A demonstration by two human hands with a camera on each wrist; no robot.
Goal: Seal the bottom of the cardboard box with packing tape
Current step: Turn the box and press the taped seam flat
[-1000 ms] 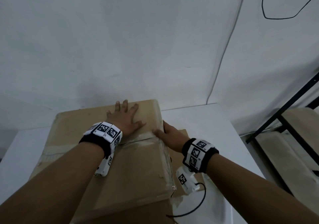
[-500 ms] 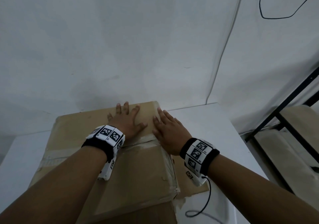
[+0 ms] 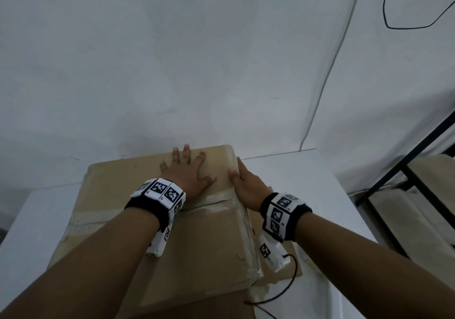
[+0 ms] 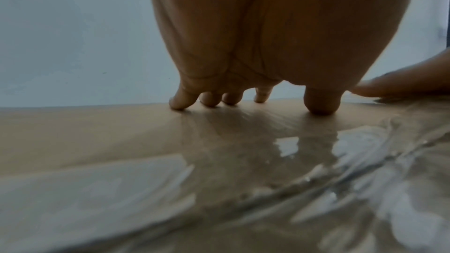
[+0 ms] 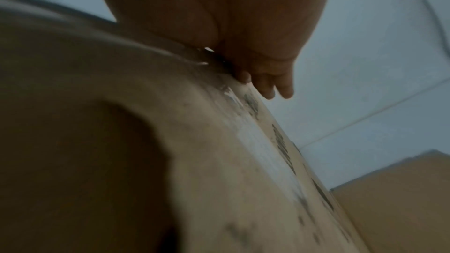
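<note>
The cardboard box [image 3: 202, 240] is sitting on the white counter [image 3: 302, 171], its taped face turned up, with a strip of clear packing tape [image 3: 216, 197] running across the seam and down over the right edge. The left hand [image 3: 187, 173] is lying flat on the far part of that face, fingers [image 4: 181, 101] spread and straight, tips pressing the cardboard just past the tape. The right hand [image 3: 246, 183] is pressing against the box's right edge with straight fingers, the thumb up on the top face and the rest lying along the side. A flat piece of cardboard [image 3: 290, 262] is lying on the counter beside the box, and a black metal rack [image 3: 403, 168] is standing off to the right.
</note>
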